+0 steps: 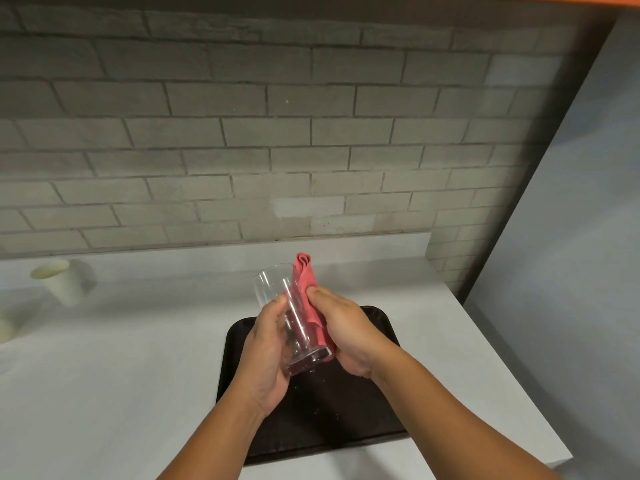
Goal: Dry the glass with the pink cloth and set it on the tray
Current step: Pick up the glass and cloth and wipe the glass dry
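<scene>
Grey brick backs a white counter I see ending in a right edge by the wall. Far left stands a paper cup, with bare counter beyond it. My left hand wraps the tilted glass above the tray; my right hand presses the cloth against it, thumb pinching.

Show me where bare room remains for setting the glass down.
The tray is bare near its right and front rims; the hands crowd its far left. White counter lies free between the tray and the paper cup.
</scene>
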A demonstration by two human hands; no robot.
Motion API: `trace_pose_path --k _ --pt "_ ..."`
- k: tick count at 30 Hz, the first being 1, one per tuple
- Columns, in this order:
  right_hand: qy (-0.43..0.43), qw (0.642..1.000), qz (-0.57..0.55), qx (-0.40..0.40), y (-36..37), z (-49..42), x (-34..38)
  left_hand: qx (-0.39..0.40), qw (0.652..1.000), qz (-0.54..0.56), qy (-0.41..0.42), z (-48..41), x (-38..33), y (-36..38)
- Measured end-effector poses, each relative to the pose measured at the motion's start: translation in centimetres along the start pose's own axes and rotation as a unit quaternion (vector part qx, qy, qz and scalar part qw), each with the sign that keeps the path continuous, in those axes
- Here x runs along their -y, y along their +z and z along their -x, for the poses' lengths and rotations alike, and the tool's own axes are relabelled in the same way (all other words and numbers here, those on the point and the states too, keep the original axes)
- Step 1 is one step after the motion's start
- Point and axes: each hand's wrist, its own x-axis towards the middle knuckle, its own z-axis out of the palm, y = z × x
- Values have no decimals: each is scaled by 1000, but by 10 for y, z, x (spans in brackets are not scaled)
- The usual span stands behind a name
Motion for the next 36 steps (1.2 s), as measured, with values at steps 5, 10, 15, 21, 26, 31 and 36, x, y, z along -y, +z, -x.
trace_pose_path --k 5,10,15,21,26,31,36 --pt "-69 987 142 -11 9 16 -19 -46 999 -8 -27 -12 -7 -10" --pt "-247 876 414 -31 20 24 -30 -78 997 14 -26 -15 -14 -6" --pt "-303 747 591 -36 30 31 -33 -73 990 102 -63 -13 -21 0" --pt "-328 634 700 6 24 33 -41 -65 985 130 -96 -17 -26 -9" --pt "-372 677 634 -33 23 36 -39 -32 988 114 -95 -16 -25 -11" --pt "-265 893 361 -45 23 16 -12 -45 997 41 -49 -22 -20 -4" --pt "-67 997 1 -24 12 -6 6 -54 998 1 -10 -24 -18 2"
